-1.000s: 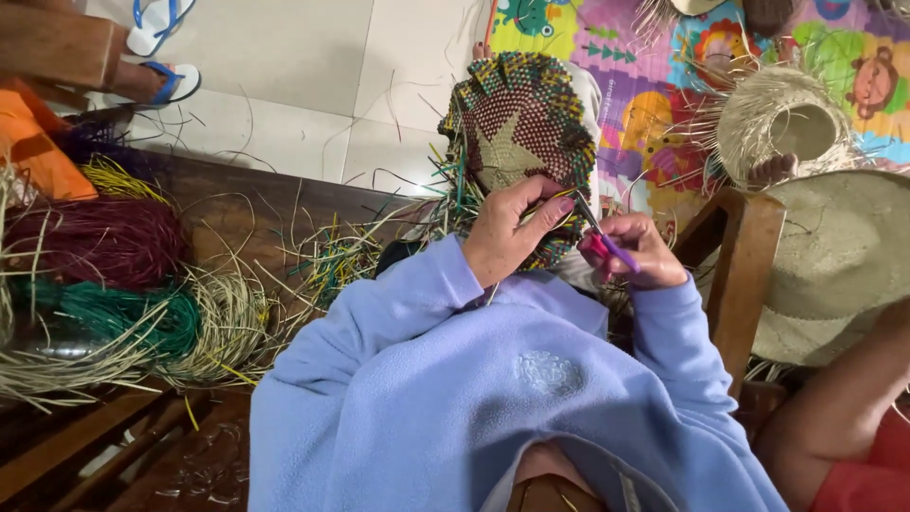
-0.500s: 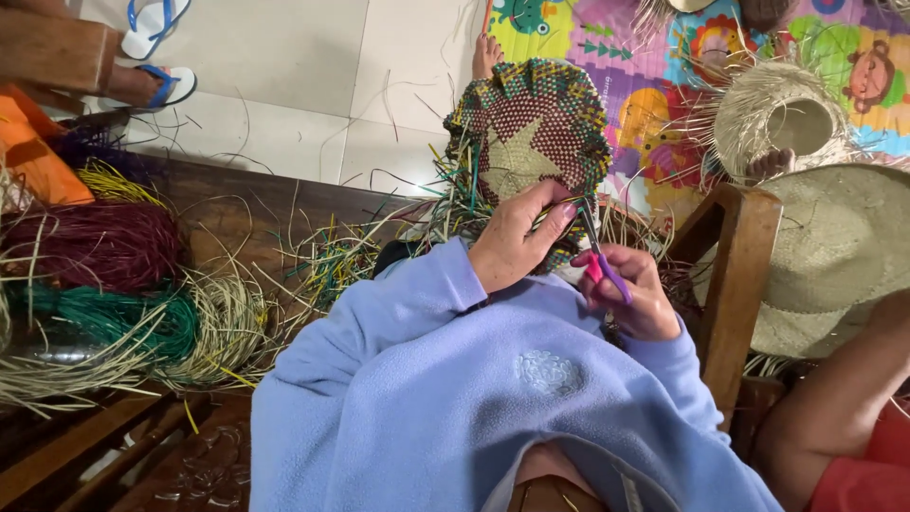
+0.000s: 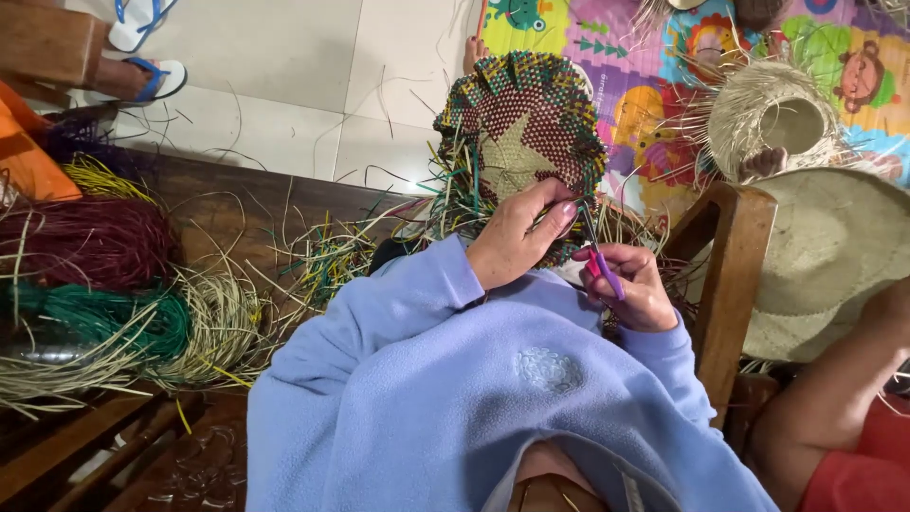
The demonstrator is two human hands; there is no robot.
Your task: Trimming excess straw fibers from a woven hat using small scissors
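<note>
A round woven mat (image 3: 524, 133) of dark red, green and yellow strands, with a pale star in its middle, stands up in front of me. My left hand (image 3: 517, 237) grips its lower edge, thumb and fingers pinching the loose strand ends. My right hand (image 3: 635, 289) holds small scissors with pink and purple handles (image 3: 599, 258); the blades point up at the mat's rim beside my left fingertips. Both arms wear light blue fleece sleeves.
Bundles of dyed straw, dark red (image 3: 81, 242), green (image 3: 95, 318) and natural (image 3: 213, 322), lie on a wooden bench at left. A wooden chair back (image 3: 730, 284), a pale straw hat (image 3: 834, 261) and a half-woven hat (image 3: 777, 118) are at right. Another person's arm (image 3: 844, 398) is at lower right.
My right hand has dropped slightly and the scissors' blades now reach the mat's edge by my left fingers. The mat has tilted a little to the right.
</note>
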